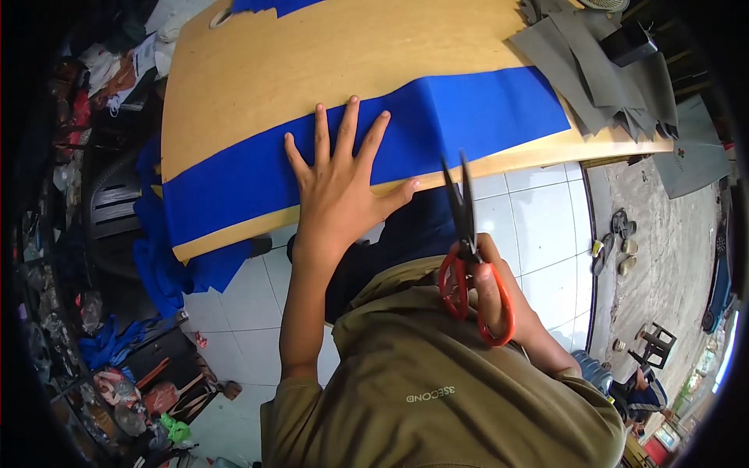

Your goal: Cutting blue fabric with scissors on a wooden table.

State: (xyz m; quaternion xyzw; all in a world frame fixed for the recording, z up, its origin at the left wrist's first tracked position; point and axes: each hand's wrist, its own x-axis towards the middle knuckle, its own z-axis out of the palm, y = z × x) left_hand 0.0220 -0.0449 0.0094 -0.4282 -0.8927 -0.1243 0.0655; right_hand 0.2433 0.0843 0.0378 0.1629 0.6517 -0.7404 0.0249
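Observation:
A long strip of blue fabric (499,113) lies along the near edge of the wooden table (312,54), with a raised fold right of its middle. My left hand (339,183) presses flat on the strip, fingers spread, the thumb reaching over the table's front edge. In my right hand (491,288) is a pair of scissors (468,249) with orange-red handles and dark blades. Their blades are slightly apart and point up toward the strip's near edge, close to the fold. Whether the blade tips touch the cloth I cannot tell.
Grey fabric pieces (585,62) are stacked at the table's far right, a dark box-like object (628,43) on them. A tape roll (221,17) sits far left. Blue scraps (214,269) hang below the left corner. Sandals (601,253) lie on the floor at right.

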